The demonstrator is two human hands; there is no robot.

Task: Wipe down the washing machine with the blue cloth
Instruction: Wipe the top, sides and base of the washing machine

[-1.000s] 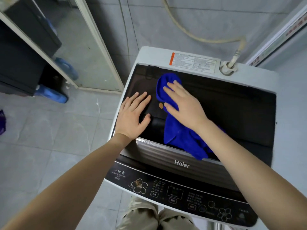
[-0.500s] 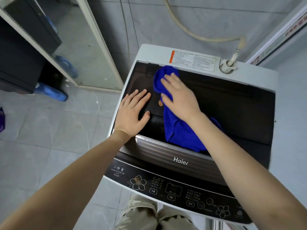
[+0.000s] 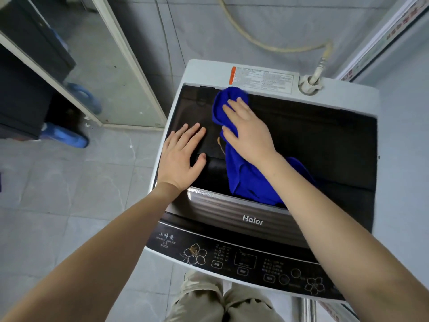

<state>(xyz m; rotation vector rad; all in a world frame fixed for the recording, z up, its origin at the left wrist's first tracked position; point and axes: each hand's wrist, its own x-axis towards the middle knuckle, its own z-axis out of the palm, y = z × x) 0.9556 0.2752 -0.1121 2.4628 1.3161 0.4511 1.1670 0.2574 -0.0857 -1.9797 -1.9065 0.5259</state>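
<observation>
A white top-loading washing machine [image 3: 343, 94] with a dark glass lid [image 3: 313, 145] fills the middle of the head view. A blue cloth [image 3: 246, 180] lies stretched across the left half of the lid, reaching its far edge. My right hand [image 3: 248, 129] presses flat on the far end of the cloth, fingers straight. My left hand [image 3: 183, 156] rests flat on the bare lid at its left side, just beside the cloth, fingers spread. The near end of the cloth hangs over the grey lid handle.
A beige hose [image 3: 320, 66] plugs into the machine's back right corner. The black control panel [image 3: 243, 259] faces me at the front. A mirrored door [image 3: 111, 66] leans on the left, with a blue slipper [image 3: 65, 135] on the tiled floor. A wall stands close on the right.
My right hand has slid the cloth's far end away from me, from mid-lid to the lid's back edge. My left hand has stayed in place.
</observation>
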